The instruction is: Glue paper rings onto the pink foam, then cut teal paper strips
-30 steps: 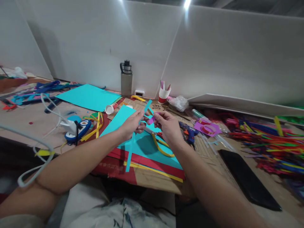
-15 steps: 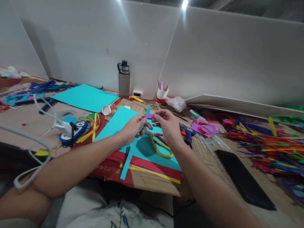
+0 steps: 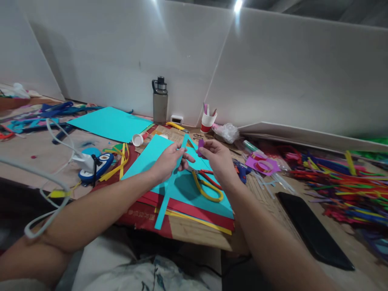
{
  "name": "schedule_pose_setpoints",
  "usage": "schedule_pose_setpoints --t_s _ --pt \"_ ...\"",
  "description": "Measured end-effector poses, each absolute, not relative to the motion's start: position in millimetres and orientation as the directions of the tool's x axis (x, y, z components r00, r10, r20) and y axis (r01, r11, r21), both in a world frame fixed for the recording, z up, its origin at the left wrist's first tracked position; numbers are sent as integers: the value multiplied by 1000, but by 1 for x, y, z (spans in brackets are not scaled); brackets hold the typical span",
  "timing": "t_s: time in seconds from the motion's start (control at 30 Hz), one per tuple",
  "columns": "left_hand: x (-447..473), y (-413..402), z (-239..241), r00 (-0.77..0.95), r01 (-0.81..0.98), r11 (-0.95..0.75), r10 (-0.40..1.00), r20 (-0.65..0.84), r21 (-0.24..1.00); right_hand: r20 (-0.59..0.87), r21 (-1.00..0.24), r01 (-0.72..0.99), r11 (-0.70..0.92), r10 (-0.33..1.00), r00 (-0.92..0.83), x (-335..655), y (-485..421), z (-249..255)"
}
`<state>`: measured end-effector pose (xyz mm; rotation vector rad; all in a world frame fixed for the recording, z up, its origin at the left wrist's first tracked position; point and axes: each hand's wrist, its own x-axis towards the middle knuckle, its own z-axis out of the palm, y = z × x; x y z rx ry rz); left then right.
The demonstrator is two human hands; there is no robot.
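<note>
My left hand (image 3: 168,161) pinches a long teal paper strip (image 3: 168,189) that slants from the fingers down toward the table's front edge. Just to the right, my right hand (image 3: 218,160) pinches a small purple paper piece (image 3: 200,147) between thumb and fingers, close to the strip's upper end. Both hands hover above stacked teal, red and yellow paper sheets (image 3: 194,190). Yellow-handled scissors (image 3: 207,190) lie on the teal sheet under my right wrist.
A grey water bottle (image 3: 160,101) and a paper cup of pens (image 3: 209,119) stand by the back wall. A blue glue gun (image 3: 241,169), a black phone (image 3: 313,230), piled coloured pipe cleaners (image 3: 342,184), a white cable with a plug (image 3: 83,161) and a large teal sheet (image 3: 112,123) lie around.
The teal strip tipped from slanting to lower, then back upright in my left hand. My right hand turned the purple piece from flat to upright; the view shifted slightly.
</note>
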<state>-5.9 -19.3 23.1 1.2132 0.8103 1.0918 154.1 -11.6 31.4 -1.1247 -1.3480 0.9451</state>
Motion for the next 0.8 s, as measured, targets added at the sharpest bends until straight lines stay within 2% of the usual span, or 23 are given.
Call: schedule_pose_setpoints --t_s 0.1,0.3,0.5,0.63,0.8 --pt "-5 -17 19 318 -230 25 947 51 973 147 -986 -73 148 989 23 154 -9 30" --pt "-2 -14 15 318 -190 33 948 30 981 43 -986 -164 42 999 -2 151 -11 28" --pt "-1 -12 17 257 -159 32 966 10 987 106 -986 -134 103 994 -15 156 -11 31" --pt "0 -14 15 351 -170 -12 934 72 985 99 -993 -72 95 994 -48 152 -14 31" --pt "2 -17 12 396 -188 -95 904 164 978 97 -990 -105 91 994 -55 145 -17 30"
